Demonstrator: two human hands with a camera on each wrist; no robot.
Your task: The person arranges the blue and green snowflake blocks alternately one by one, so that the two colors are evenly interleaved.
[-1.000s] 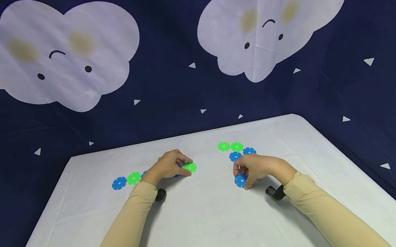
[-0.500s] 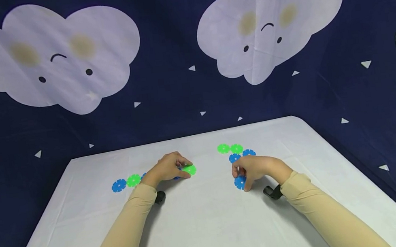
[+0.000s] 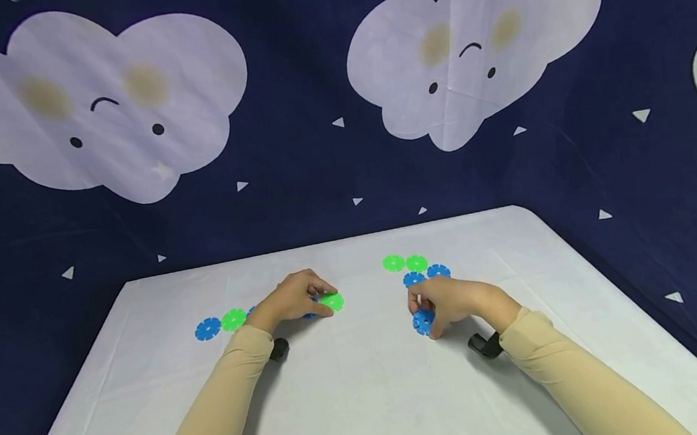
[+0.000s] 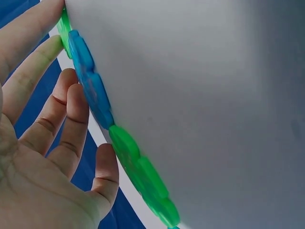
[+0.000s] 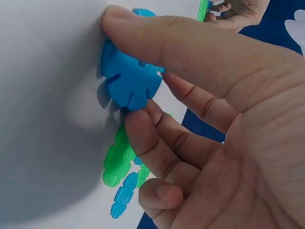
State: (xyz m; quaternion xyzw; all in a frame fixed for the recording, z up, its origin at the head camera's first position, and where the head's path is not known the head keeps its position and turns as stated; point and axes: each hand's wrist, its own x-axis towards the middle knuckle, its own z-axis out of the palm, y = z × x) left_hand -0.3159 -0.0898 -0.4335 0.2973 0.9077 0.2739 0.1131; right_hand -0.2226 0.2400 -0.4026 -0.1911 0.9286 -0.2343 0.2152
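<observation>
A row of notched plastic building discs lies on the table's left half: a blue disc (image 3: 208,329), then a green disc (image 3: 234,319), with more partly hidden under my left hand (image 3: 296,299). That hand's thumb and index finger pinch the green disc (image 3: 332,302) at the row's right end. In the left wrist view its other fingers lie along the row, by a blue disc (image 4: 90,78) and a green disc (image 4: 143,174). My right hand (image 3: 451,299) pinches a blue disc (image 5: 131,78) between thumb and fingers, close over the table, tilted in the right wrist view.
Beyond my right hand lie two green discs (image 3: 394,263) and two blue discs (image 3: 438,272), near the far edge of the white table (image 3: 357,403). Black wrist cameras (image 3: 484,345) hang under both wrists. A dark blue cloth (image 3: 309,208) with clouds stands behind.
The blue disc in my right hand has turned slightly, and a dark spot now shows at its middle. Both hands stay nearly in place; the head view has shifted slightly.
</observation>
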